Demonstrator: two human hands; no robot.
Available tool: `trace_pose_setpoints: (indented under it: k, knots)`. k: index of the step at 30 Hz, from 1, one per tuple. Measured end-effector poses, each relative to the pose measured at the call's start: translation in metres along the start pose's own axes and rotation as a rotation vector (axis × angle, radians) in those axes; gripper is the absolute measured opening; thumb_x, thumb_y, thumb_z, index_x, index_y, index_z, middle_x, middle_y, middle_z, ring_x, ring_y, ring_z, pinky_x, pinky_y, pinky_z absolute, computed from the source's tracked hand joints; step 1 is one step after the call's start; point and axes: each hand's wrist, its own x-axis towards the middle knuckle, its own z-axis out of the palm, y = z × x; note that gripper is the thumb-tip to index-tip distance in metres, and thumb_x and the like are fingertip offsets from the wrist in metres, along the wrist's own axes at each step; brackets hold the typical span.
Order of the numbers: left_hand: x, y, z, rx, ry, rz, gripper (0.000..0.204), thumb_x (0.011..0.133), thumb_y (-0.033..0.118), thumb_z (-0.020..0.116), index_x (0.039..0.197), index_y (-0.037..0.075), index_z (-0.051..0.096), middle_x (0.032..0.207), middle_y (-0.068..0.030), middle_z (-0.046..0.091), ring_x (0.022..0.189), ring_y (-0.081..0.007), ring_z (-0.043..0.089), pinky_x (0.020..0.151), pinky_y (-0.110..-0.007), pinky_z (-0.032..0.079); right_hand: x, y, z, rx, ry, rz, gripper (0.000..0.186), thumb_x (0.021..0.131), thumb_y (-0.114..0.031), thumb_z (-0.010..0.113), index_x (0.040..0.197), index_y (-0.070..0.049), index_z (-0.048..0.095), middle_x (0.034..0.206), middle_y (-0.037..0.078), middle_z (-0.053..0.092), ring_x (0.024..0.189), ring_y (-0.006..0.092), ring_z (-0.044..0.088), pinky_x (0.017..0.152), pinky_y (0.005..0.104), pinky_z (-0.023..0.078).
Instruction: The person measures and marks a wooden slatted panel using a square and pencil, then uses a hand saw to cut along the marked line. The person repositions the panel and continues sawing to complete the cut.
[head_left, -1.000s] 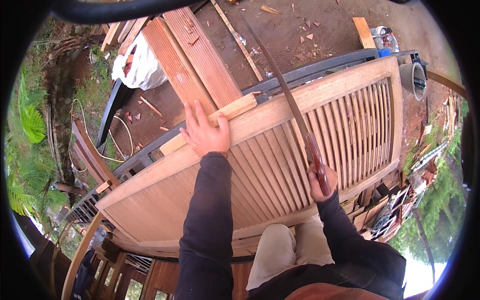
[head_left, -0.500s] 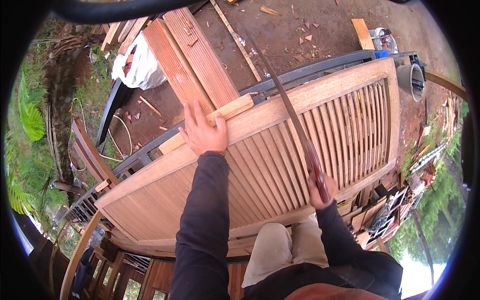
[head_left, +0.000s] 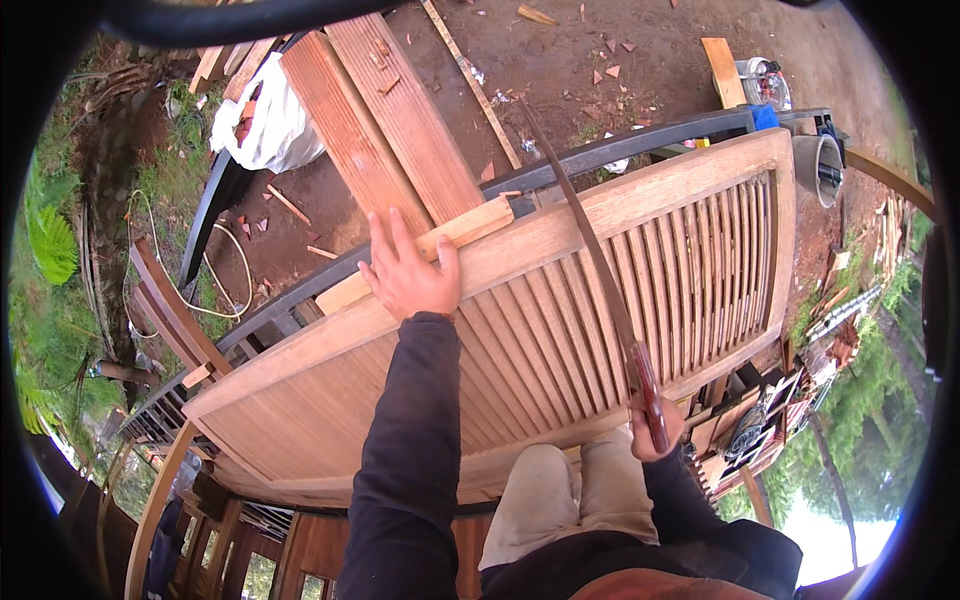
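My left hand (head_left: 415, 268) lies flat with fingers spread, pressing on the top rail of a slatted wooden door panel (head_left: 690, 185) and on a narrow pale wood strip (head_left: 470, 228) along its far edge. To the right, my right hand (head_left: 658, 428) is closed round the dark reddish-brown wooden handle of a handsaw (head_left: 592, 240). Its long, brownish blade is seen nearly edge-on and slants away over the slats and across the far rail. Whether its teeth are cutting into the rail cannot be made out.
Two grooved boards (head_left: 385, 130) stick out beyond the panel's far edge, beside a white plastic bag (head_left: 275, 125). Under the panel runs a dark metal beam (head_left: 650, 138). A grey pipe (head_left: 818, 168) and a blue item (head_left: 763, 115) are at the right end. Wood scraps litter the dirt.
My right hand has drawn the handsaw back toward my body, so its handle sits lower. My left hand stays pressed on the rail; the whole view has shifted slightly.
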Motion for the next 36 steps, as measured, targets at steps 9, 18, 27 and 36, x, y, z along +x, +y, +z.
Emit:
trace_pose_setpoints:
  k: [9,18,27,36]
  knots:
    - [0.003,0.001,-0.003,-0.007,-0.021,0.027,0.077,0.085,0.040,0.068,0.154,0.014,0.047,0.163,-0.0164,0.037,0.146,-0.0347,0.044,0.120,-0.065,0.025,0.067,-0.039,0.020,0.084,0.018,0.203,0.001,0.083,0.001,0.066,0.084,0.001,0.066,0.071,0.018,0.063,0.061,0.0368,0.064,0.056,0.0416,0.050]
    - [0.004,0.005,-0.010,0.001,-0.056,0.004,0.076,0.088,0.042,0.066,0.155,0.013,0.045,0.165,-0.0158,0.035,0.147,-0.0358,0.042,0.121,-0.064,0.025,0.044,-0.024,-0.006,-0.054,-0.060,0.158,0.007,0.085,-0.002,0.065,0.090,0.000,0.070,0.075,0.019,0.066,0.067,0.0376,0.069,0.062,0.0418,0.054]
    - [-0.002,-0.002,-0.008,-0.002,-0.066,-0.021,0.079,0.085,0.041,0.067,0.156,0.014,0.045,0.165,-0.0163,0.035,0.146,-0.0354,0.042,0.121,-0.064,0.024,0.000,-0.050,-0.040,-0.077,-0.152,0.215,0.021,0.082,-0.001,0.066,0.102,0.000,0.074,0.073,0.019,0.066,0.068,0.0387,0.070,0.061,0.0406,0.055]
    - [0.004,0.002,-0.006,0.000,-0.062,-0.001,0.078,0.085,0.040,0.066,0.156,0.013,0.045,0.164,-0.0166,0.036,0.147,-0.0346,0.042,0.121,-0.064,0.024,0.057,-0.050,0.004,-0.086,-0.058,0.160,0.007,0.084,-0.004,0.067,0.090,-0.002,0.069,0.072,0.017,0.065,0.061,0.0357,0.066,0.058,0.0416,0.052]
